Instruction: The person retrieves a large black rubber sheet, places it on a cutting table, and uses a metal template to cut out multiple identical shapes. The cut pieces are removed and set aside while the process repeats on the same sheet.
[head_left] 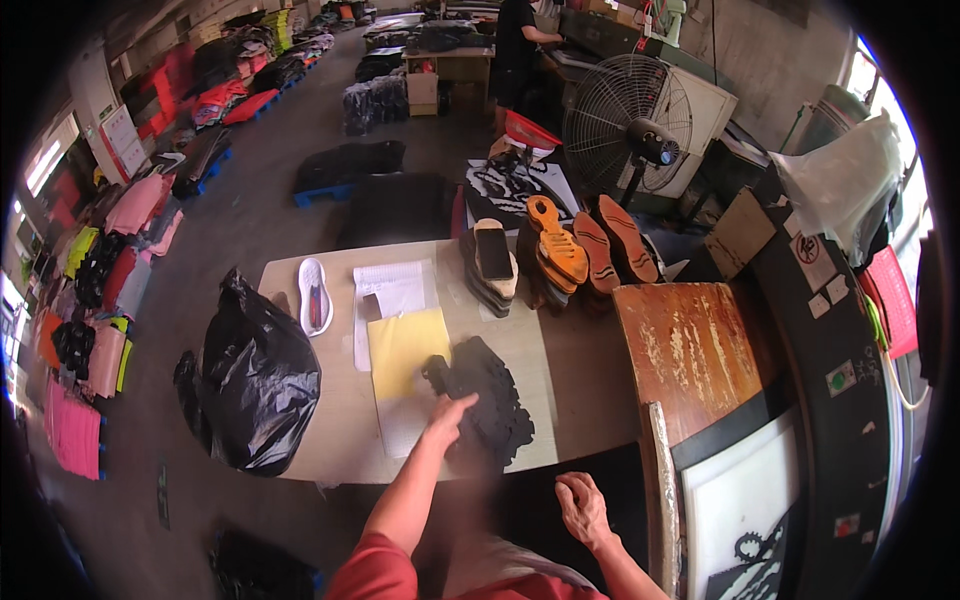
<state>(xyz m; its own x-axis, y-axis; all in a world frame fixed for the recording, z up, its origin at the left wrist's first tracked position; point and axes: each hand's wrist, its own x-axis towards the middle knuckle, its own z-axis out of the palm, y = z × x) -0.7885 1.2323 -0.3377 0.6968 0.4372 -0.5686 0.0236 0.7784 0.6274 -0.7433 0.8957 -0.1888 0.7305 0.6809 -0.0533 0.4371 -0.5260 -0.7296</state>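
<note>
A heap of dark, scallop-edged cut pieces [497, 400] lies at the front of the pale table [345, 425], partly over a yellow sheet [405, 345]. My left hand [445, 422] rests at the heap's left edge, touching it, with thumb and fingers apart. Its lower fingers are partly hidden. Over a dark surface right of the table's front edge, my right hand [582, 510] is held with curled fingers. Nothing shows in it. White papers [398, 285] lie beneath and behind the yellow sheet. A white shoe sole [315, 297] is at the table's back left.
A full black plastic bag [262, 375] occupies the table's left end. A phone [492, 250] lies on stacked soles at the back, beside orange soles [557, 245] and reddish soles [625, 238]. A worn wooden board [690, 350] stands right; beyond are a large fan [625, 125] and another person [515, 55].
</note>
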